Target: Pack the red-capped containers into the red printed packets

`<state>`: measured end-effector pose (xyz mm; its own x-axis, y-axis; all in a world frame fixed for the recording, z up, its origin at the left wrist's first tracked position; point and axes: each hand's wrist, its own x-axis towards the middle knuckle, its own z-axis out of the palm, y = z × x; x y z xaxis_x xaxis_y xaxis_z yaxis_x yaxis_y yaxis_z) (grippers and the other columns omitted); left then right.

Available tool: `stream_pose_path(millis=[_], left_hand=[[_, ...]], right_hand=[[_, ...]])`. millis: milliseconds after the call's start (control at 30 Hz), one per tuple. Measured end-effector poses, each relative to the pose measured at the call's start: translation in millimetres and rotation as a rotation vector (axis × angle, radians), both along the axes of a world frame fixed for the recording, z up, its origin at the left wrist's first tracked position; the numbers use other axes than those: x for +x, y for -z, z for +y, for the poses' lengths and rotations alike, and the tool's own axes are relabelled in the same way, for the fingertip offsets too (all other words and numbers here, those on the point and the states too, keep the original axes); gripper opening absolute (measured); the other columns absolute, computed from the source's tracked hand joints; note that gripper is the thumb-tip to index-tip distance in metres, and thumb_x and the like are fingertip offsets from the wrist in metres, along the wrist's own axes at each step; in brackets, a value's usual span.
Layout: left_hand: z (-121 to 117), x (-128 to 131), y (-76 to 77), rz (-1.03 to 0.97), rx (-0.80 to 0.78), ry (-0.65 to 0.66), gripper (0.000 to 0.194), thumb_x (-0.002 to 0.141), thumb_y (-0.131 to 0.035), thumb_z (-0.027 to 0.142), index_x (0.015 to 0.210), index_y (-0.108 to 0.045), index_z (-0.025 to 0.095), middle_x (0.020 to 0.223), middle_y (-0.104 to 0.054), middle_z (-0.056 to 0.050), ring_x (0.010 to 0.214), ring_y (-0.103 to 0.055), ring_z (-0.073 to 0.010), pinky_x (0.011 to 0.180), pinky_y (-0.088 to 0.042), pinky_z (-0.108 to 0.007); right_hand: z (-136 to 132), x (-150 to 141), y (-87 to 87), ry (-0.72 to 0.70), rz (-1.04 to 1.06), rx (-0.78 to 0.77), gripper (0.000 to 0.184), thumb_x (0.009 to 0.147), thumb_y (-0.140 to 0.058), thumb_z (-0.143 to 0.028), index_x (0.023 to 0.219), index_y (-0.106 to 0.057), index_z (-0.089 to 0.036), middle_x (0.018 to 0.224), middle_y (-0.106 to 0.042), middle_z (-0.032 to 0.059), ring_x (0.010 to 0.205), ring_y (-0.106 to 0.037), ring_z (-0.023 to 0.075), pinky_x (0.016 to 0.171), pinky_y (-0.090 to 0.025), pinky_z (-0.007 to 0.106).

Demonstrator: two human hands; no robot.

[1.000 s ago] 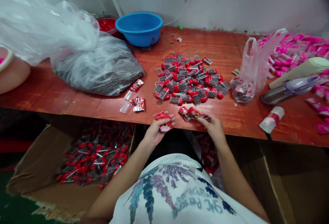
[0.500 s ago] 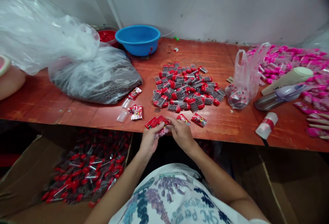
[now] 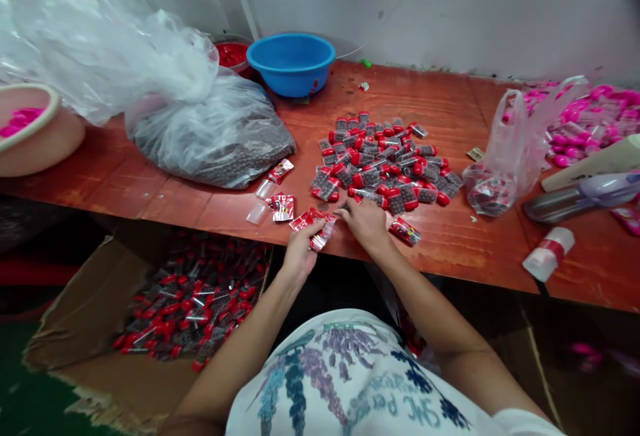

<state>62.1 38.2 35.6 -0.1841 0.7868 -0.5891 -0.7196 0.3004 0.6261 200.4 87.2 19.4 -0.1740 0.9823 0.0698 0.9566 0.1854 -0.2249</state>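
Note:
My left hand (image 3: pixel 301 249) is closed on several red printed wrappers (image 3: pixel 315 223) at the table's front edge. Just to its right, my right hand (image 3: pixel 367 223) has its fingers bent together; whatever is in them is too small or hidden. Its fingertips are close to the wrappers and to the near side of a pile of small clear bottles (image 3: pixel 367 176) with red caps and dark beads inside. One red printed wrapper (image 3: pixel 405 231) lies right of my right hand. More red wrappers (image 3: pixel 283 208) and clear plastic sleeves (image 3: pixel 257 213) lie left of my left hand.
A bag of dark beads (image 3: pixel 215 136), a blue basin (image 3: pixel 291 66) and a cream tub (image 3: pixel 45 136) stand left. At right are a thin plastic bag (image 3: pixel 500 156), a lilac-handled tool (image 3: pixel 580 199), a white roll (image 3: pixel 549 254) and pink-capped items (image 3: pixel 585 123). Below sits a carton (image 3: pixel 90 309) of red-capped bottles.
The view has shifted left. My right hand has drawn slightly away from the left hand's wrappers, toward the bottle pile. A co-worker's hand at the far right has left the view.

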Motion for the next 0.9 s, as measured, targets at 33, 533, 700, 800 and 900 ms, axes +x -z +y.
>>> stream_pose_path(millis=[33,533,700,800,900], left_hand=[[0.5,-0.1,0.5,-0.005,-0.010,-0.005,0.012,0.063,-0.071,0.002,0.071,-0.068,0.009,0.070,-0.070,-0.006,0.062,-0.066,-0.0150,0.061,-0.057,-0.026],[9.1,-0.4,-3.1,-0.113,0.001,-0.015,0.013,0.068,-0.073,0.010,0.062,-0.062,0.013,0.057,-0.062,0.000,0.051,-0.058,-0.0085,0.058,-0.053,-0.021],[7.4,9.4,-10.8,-0.035,0.036,-0.064,0.013,0.063,-0.076,0.010,0.067,-0.064,0.013,0.067,-0.068,-0.001,0.059,-0.063,-0.0107,0.060,-0.052,-0.022],[4.2,11.8,-13.4,0.024,0.093,-0.086,0.020,0.056,-0.080,0.010,0.067,-0.064,0.012,0.066,-0.067,0.000,0.059,-0.063,-0.0109,0.063,-0.052,-0.023],[1.8,11.7,-14.3,0.095,0.180,-0.121,0.024,0.052,-0.082,0.011,0.068,-0.064,0.013,0.067,-0.067,0.002,0.059,-0.062,-0.0100,0.064,-0.050,-0.023]], right_hand=[[-1.4,-2.3,0.6,-0.009,-0.001,0.021,0.045,0.087,-0.048,-0.054,0.103,-0.065,-0.016,0.092,-0.063,0.0188,0.087,-0.057,0.0267,0.071,-0.042,0.032],[-73.0,4.0,-21.3,-0.058,1.097,-0.044,0.043,0.085,-0.055,-0.025,0.127,-0.048,-0.028,0.109,-0.061,0.0038,0.089,-0.059,0.0173,0.081,-0.047,0.030],[-82.6,5.9,-26.1,-0.091,0.990,-0.045,0.043,0.083,-0.054,-0.019,0.125,-0.053,-0.028,0.109,-0.060,0.0048,0.093,-0.059,0.0191,0.084,-0.048,0.033],[-80.1,9.8,-25.3,-0.119,0.977,-0.069,0.043,0.083,-0.054,-0.020,0.125,-0.056,-0.030,0.106,-0.060,0.0041,0.092,-0.058,0.0186,0.079,-0.049,0.031],[-78.3,14.1,-26.2,-0.147,1.024,-0.129,0.041,0.084,-0.056,-0.023,0.124,-0.058,-0.031,0.101,-0.060,0.0031,0.090,-0.058,0.0177,0.076,-0.049,0.029]])
